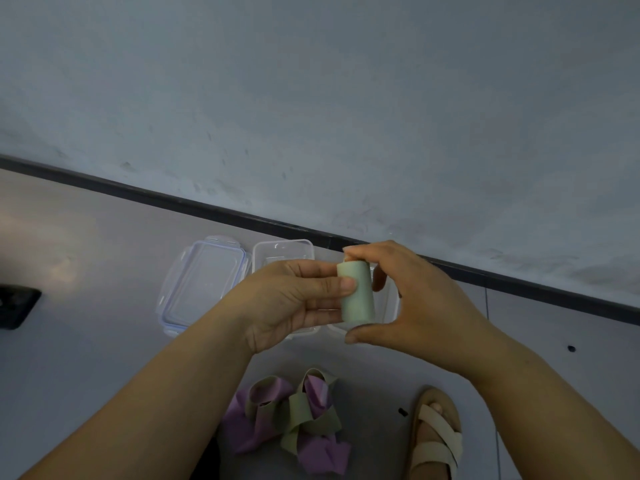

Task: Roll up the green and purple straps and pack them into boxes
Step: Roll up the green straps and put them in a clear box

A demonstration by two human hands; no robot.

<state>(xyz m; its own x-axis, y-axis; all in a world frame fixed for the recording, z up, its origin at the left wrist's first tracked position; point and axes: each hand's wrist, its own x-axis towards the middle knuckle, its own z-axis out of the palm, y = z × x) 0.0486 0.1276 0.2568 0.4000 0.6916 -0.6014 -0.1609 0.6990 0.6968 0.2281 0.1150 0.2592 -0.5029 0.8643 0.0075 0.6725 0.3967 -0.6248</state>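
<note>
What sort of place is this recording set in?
Probably a plain indoor room, working at floor level: grey tiled floor, dark skirting board under a scuffed wall, and a sandalled foot beside the loose straps.

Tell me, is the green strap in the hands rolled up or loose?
Rolled up. The green strap is a tight cylinder, pinched by the left hand; the right hand holds its top end.

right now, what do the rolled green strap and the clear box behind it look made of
The rolled green strap looks like matte, stretchy rubber or elastic fabric: smooth, no shine, wound tight. The clear box is likely hard transparent plastic, glossy; the floor shows through its walls.
</note>
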